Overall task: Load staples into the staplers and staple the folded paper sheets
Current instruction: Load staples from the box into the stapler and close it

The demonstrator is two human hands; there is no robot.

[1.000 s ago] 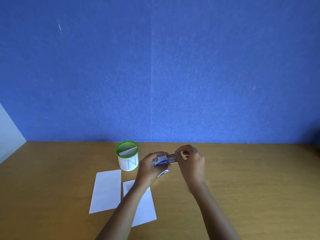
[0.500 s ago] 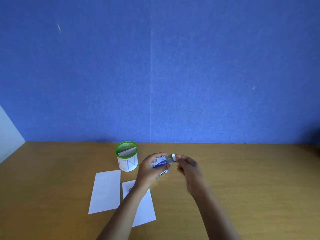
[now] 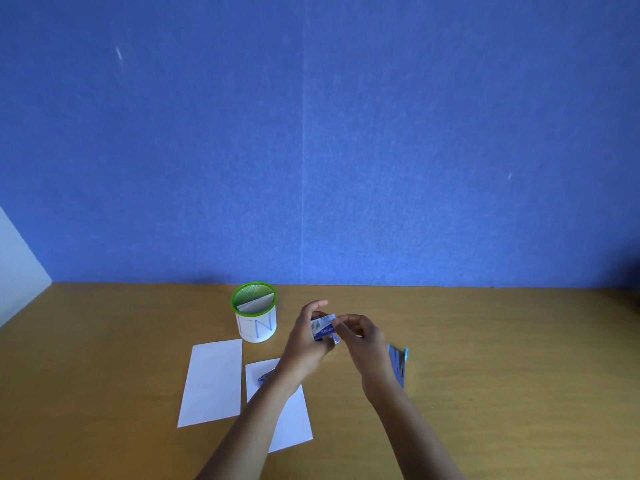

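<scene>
Head: green-rimmed cup (image 3: 257,337) holds folded paper (image 3: 254,306); left hand (image 3: 303,344) grips staple box (image 3: 323,329), right hand (image 3: 363,344) pinches it.

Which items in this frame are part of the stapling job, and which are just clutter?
In the job: staple box, held by left hand, right hand pinching its end; left paper sheet; right paper sheet; blue item, likely a stapler.
Lying about: green-rimmed cup with paper in it.

A textured blue wall (image 3: 415,133) fills the view from 9 through 12 to 3 o'clock, with a thin vertical seam (image 3: 303,168) near its centre. A sliver of white wall (image 3: 17,271) shows at 9 o'clock. A light brown wooden counter (image 3: 519,375) spans 4 to 8 o'clock, evenly lit.
</scene>
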